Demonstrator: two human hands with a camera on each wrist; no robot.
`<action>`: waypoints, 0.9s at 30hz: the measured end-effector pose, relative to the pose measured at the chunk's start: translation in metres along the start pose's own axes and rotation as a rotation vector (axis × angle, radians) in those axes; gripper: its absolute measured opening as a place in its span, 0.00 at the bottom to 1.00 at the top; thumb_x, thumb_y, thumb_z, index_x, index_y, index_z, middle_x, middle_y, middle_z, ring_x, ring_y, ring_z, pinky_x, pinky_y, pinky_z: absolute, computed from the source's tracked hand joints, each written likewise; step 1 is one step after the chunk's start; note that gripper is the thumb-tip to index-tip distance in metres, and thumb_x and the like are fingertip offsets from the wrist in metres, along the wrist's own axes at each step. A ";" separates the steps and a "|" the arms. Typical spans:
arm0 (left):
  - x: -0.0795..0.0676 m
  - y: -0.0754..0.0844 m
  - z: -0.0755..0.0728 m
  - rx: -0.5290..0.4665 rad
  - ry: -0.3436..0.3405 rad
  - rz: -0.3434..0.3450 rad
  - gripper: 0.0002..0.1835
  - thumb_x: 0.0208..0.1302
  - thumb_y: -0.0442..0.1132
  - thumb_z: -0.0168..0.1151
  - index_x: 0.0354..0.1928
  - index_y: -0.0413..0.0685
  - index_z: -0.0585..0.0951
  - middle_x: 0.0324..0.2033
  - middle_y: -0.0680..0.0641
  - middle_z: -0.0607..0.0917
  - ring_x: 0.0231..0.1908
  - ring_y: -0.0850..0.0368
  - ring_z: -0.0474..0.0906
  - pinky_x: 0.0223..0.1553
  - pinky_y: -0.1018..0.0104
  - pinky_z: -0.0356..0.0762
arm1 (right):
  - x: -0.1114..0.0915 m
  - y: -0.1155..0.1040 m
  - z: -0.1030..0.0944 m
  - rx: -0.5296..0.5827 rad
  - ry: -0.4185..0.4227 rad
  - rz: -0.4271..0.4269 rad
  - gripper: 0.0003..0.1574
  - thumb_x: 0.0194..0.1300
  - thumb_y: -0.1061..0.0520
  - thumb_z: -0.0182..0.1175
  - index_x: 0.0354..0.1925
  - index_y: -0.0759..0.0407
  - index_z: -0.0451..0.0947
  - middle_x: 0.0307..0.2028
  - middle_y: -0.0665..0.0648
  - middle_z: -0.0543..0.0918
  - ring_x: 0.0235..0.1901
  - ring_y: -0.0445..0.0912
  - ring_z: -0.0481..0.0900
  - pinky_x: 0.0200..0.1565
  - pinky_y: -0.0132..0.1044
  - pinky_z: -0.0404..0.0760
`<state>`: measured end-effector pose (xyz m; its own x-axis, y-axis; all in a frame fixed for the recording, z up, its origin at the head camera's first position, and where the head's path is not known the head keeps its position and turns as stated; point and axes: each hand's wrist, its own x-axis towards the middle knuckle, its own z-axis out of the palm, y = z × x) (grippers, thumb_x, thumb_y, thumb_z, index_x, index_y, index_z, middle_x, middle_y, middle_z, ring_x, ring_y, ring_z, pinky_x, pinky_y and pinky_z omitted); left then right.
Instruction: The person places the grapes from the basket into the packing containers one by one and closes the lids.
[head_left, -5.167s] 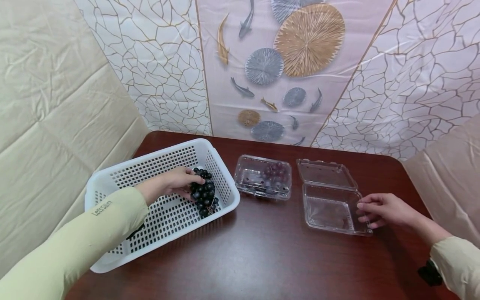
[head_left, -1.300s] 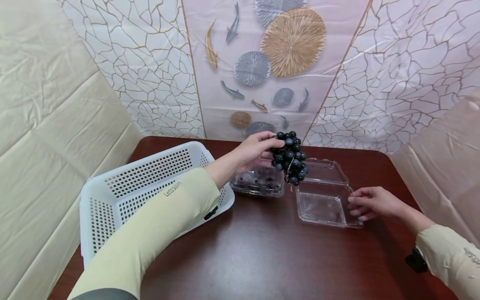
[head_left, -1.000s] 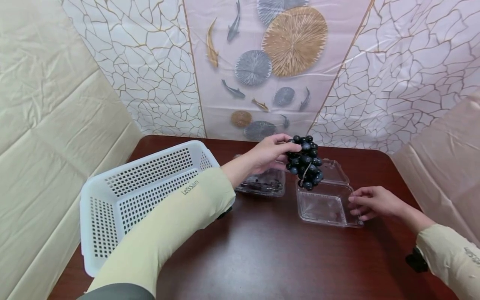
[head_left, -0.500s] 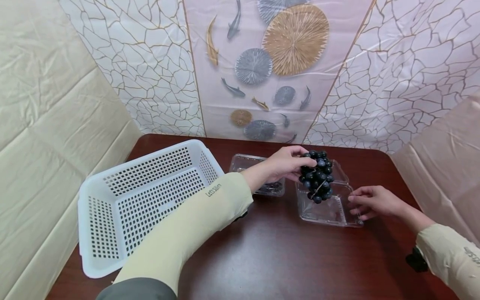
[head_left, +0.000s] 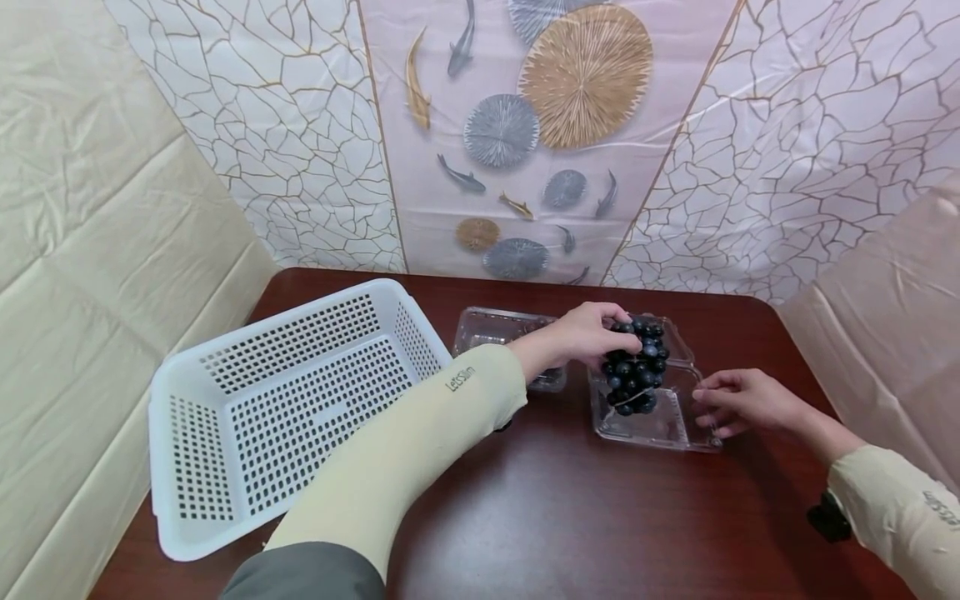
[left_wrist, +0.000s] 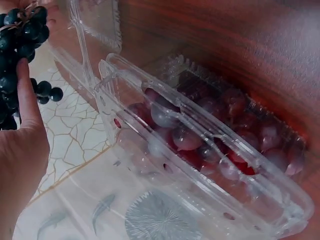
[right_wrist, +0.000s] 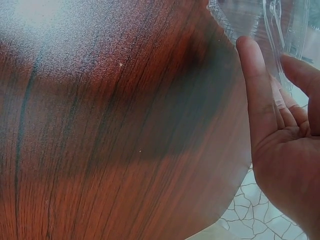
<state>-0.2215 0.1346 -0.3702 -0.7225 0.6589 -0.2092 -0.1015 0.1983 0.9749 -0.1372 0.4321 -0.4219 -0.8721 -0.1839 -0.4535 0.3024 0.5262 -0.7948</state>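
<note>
My left hand (head_left: pixel 588 335) grips a bunch of dark grapes (head_left: pixel 636 379), held over the clear plastic clamshell box (head_left: pixel 678 427). In the left wrist view, the black grapes (left_wrist: pixel 31 31) hang at the left edge, a finger along them. The box stands with its lid folded back, partly hidden behind the bunch. At its right side my right hand (head_left: pixel 753 402) holds the rim between thumb and fingers; the right wrist view shows only a corner of the clear plastic (right_wrist: pixel 235 17). Whether the grapes touch the box floor, I cannot tell.
A second clamshell box (head_left: pixel 480 323), left of the first, contains reddish grapes (left_wrist: pixel 187 137) and is partly covered by my left forearm. A white perforated basket (head_left: pixel 183 546) stands at the left on the brown table (head_left: pixel 525 517). Patterned cloth walls enclose the table's back and sides.
My left hand has lifted the dark grapes out of the white basket, carried them right past the second box, and lowered them over the lidded-back box. My right hand stays at the box's rim.
</note>
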 end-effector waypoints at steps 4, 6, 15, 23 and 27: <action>0.003 0.002 0.000 0.210 -0.009 0.047 0.14 0.57 0.42 0.69 0.45 0.54 0.79 0.40 0.53 0.79 0.24 0.56 0.80 0.30 0.52 0.84 | 0.000 0.000 -0.001 0.003 0.006 0.009 0.29 0.69 0.55 0.58 0.56 0.78 0.65 0.46 0.67 0.83 0.38 0.53 0.86 0.34 0.50 0.85; 0.004 0.004 0.000 0.314 -0.015 0.072 0.14 0.58 0.44 0.68 0.45 0.55 0.78 0.41 0.53 0.78 0.24 0.54 0.79 0.31 0.52 0.84 | -0.001 0.000 -0.001 0.004 0.008 0.012 0.29 0.69 0.55 0.58 0.56 0.78 0.65 0.46 0.67 0.83 0.38 0.53 0.86 0.34 0.50 0.85; 0.014 0.000 0.013 0.734 -0.007 0.173 0.13 0.57 0.52 0.67 0.42 0.59 0.79 0.41 0.59 0.80 0.43 0.63 0.73 0.42 0.77 0.70 | 0.000 0.001 0.000 -0.009 0.006 0.008 0.29 0.69 0.54 0.59 0.55 0.76 0.66 0.46 0.69 0.83 0.38 0.55 0.86 0.34 0.50 0.85; 0.018 -0.006 0.030 0.837 -0.007 0.156 0.11 0.57 0.52 0.67 0.36 0.58 0.78 0.34 0.60 0.82 0.38 0.66 0.75 0.38 0.79 0.70 | -0.001 0.000 0.002 0.003 0.004 0.012 0.28 0.68 0.54 0.59 0.55 0.76 0.66 0.46 0.69 0.83 0.39 0.55 0.86 0.34 0.50 0.85; 0.018 -0.009 0.038 0.868 -0.037 0.141 0.12 0.57 0.54 0.67 0.37 0.59 0.78 0.35 0.62 0.81 0.38 0.67 0.75 0.39 0.79 0.70 | -0.002 0.001 0.001 0.018 0.010 0.011 0.27 0.69 0.55 0.58 0.54 0.76 0.66 0.46 0.69 0.82 0.38 0.55 0.86 0.34 0.50 0.85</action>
<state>-0.2070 0.1723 -0.3860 -0.6651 0.7389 -0.1084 0.5537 0.5852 0.5924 -0.1346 0.4317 -0.4219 -0.8724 -0.1693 -0.4584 0.3192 0.5128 -0.7969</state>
